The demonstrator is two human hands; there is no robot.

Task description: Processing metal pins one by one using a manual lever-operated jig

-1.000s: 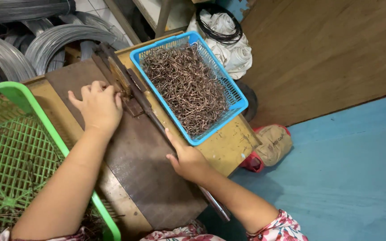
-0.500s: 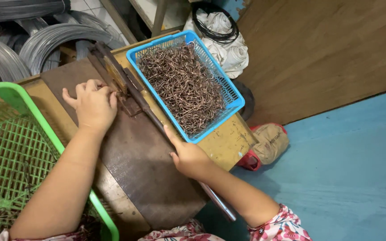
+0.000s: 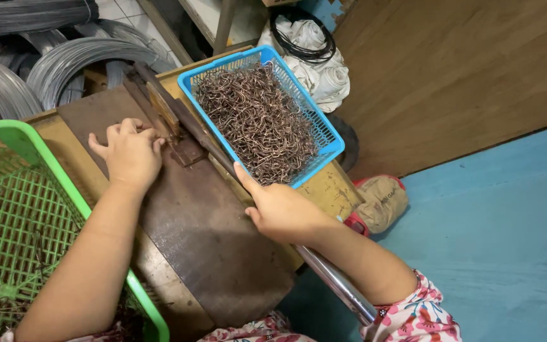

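Note:
My left hand point(image 3: 132, 152) rests on a dark rusty metal plate point(image 3: 210, 240), fingers curled against the small bending jig point(image 3: 172, 130) at its far end; anything between the fingers is hidden. My right hand point(image 3: 280, 209) grips the long metal lever handle point(image 3: 340, 285), which runs from the jig diagonally toward me. Just past the lever a blue plastic basket point(image 3: 333, 142) holds a heap of bent brown wire hooks point(image 3: 257, 120).
A green plastic crate point(image 3: 14, 136) stands at the left edge of the bench. Coils of grey wire point(image 3: 52, 63) lie behind it. White sacks point(image 3: 330, 79), a tan bag point(image 3: 381, 199), a wooden wall and blue floor lie to the right.
My left hand has closed its fingers up against the jig. My right hand stays on the lever, which seems to have shifted slightly.

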